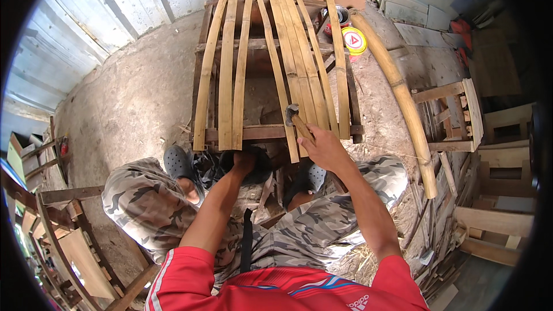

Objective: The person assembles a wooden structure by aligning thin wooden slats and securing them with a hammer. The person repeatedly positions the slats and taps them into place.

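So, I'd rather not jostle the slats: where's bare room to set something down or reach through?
Bare floor lies between metal wall and wooden frame. A wide gap separates the third and fourth bamboo slats from left. Crowded: right of that, around hammer and right hand.

Hammer (298, 122) over bamboo slats (228, 80)

Dark head, tan handle, tilted toward a narrow slat's near end; contact is unclear. The slats, tan and jointed, lie lengthwise, unevenly spaced, across a wooden frame (257, 132). A black bag (262, 166) sits by its near edge.
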Demonstrator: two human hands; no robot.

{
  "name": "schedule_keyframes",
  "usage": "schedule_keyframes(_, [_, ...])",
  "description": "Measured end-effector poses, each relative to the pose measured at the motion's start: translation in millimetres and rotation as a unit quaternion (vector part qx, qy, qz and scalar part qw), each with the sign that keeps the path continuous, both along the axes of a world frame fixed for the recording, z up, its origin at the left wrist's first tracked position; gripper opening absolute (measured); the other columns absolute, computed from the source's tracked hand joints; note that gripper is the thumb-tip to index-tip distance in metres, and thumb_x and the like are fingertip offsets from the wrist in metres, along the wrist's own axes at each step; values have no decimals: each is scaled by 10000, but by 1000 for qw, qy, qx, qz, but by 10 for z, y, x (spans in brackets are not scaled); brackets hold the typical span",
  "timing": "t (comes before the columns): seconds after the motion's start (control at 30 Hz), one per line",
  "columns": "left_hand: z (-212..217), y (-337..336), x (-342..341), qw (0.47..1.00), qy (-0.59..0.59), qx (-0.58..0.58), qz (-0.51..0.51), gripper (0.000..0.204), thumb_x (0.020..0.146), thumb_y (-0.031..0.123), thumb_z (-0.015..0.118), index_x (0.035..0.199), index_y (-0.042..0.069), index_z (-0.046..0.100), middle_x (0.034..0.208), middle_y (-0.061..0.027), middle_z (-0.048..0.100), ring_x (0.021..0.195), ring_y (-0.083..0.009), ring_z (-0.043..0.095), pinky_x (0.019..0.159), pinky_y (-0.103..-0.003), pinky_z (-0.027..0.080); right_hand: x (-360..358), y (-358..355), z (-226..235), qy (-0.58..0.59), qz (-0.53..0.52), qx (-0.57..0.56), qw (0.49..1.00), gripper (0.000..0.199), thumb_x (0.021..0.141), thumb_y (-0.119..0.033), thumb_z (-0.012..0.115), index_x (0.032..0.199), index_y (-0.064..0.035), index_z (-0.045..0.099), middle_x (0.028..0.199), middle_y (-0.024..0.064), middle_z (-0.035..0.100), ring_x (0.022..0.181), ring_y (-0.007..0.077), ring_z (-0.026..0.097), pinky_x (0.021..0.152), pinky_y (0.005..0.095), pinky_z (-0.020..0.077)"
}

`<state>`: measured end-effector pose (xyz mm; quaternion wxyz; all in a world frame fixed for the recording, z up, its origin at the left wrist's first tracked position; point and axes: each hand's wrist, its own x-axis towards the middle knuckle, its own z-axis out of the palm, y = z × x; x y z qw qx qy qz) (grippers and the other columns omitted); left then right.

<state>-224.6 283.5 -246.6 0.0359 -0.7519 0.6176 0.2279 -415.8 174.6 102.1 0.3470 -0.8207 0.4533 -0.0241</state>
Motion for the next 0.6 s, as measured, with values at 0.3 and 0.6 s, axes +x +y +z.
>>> schedule_keyframes(0.3, [165,80,53,998,4,39,-54,251,933,174,565,1025,110,789,1045,-139,765,1001,-299,742,862,-474,581,-24,1,68,33,-15,0,999,447,984,-293,637,1237,73,600,963,337,672,946,508,646,834,512,505])
schedule_keyframes(0.6, [-447,97,672,975,-18,-55,-212,277,871,193,606,1042,27,747,1075,-208,725,1081,-371,677,1029,-509,464,8,-10,5,16,-1,-13,1000,462,991,-302,639,1261,71,599,998,332,677,972,494,653,855,493,511])
